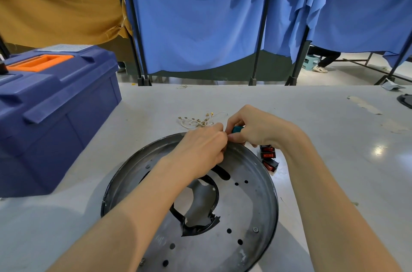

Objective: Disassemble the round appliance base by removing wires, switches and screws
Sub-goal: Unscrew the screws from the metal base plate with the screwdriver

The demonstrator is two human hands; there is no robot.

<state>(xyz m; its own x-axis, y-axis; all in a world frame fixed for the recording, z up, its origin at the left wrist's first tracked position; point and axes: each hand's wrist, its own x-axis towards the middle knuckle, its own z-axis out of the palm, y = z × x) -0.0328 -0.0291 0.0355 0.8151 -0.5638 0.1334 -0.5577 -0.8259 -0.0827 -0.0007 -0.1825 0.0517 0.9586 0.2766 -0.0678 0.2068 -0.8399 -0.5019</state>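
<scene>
Nearest the camera, two bare forearms reach forward over the round appliance base (245, 216), a shallow dark metal pan lying open side up on the pale table (334, 160). The left forearm hides much of the base's left half and part of its torn middle opening. A few screws (255, 229) sit in the pan floor among punched holes.

Both hands meet at the base's far rim. The left hand (200, 149) is curled knuckles-up against the rim (whether its fingers pinch anything cannot be told). The right hand (256, 127) is wrapped round a teal tool handle (236, 129); its tip is hidden behind the hands.

Just beside the rim, under the right wrist, lie red rocker switches (268, 156) in black housings. A tangle of pale wires (200, 120) lies just beyond the hands. A blue toolbox (55, 115) with an orange handle stands to the left, well apart from the base. Blue curtains (200, 26) hang behind the table.
</scene>
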